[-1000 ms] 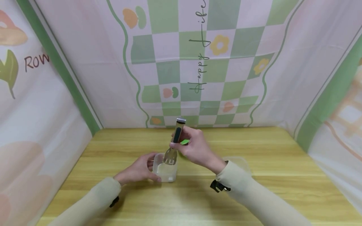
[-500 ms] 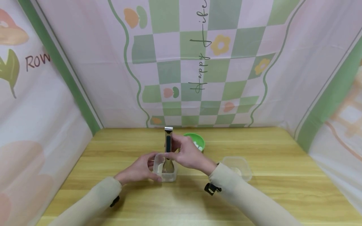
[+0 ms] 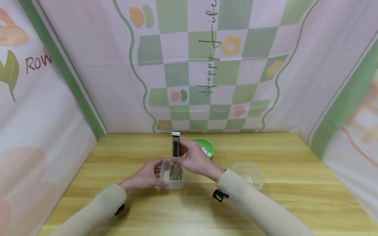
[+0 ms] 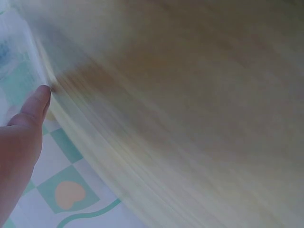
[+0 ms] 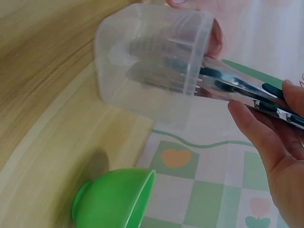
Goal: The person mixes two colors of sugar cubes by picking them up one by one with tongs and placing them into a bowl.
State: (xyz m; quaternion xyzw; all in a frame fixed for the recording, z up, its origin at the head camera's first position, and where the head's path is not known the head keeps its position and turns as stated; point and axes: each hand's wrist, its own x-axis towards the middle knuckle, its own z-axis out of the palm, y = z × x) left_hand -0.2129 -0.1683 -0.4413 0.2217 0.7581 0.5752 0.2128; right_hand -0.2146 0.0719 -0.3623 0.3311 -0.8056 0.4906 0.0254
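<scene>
My left hand holds a clear plastic container from its left side, thumb in front and fingers behind. In the left wrist view only the thumb and a blurred edge of the container show. My right hand grips metal tongs with dark inlays by the handle. The tongs stand nearly upright, their slotted ends down inside the container. In the right wrist view both tong arms reach in through the container's mouth. A faint whitish patch shows near its base; I cannot tell what it is.
A green bowl with several white pieces stands behind the right hand. To the right, near the right sleeve, a second clear container or lid lies on the wooden table. A printed curtain hangs at the back.
The tongs were tilted above the container, then went down and left into it, turning upright. Over the last half second they turn slightly. The right hand has uncovered the green bowl.
</scene>
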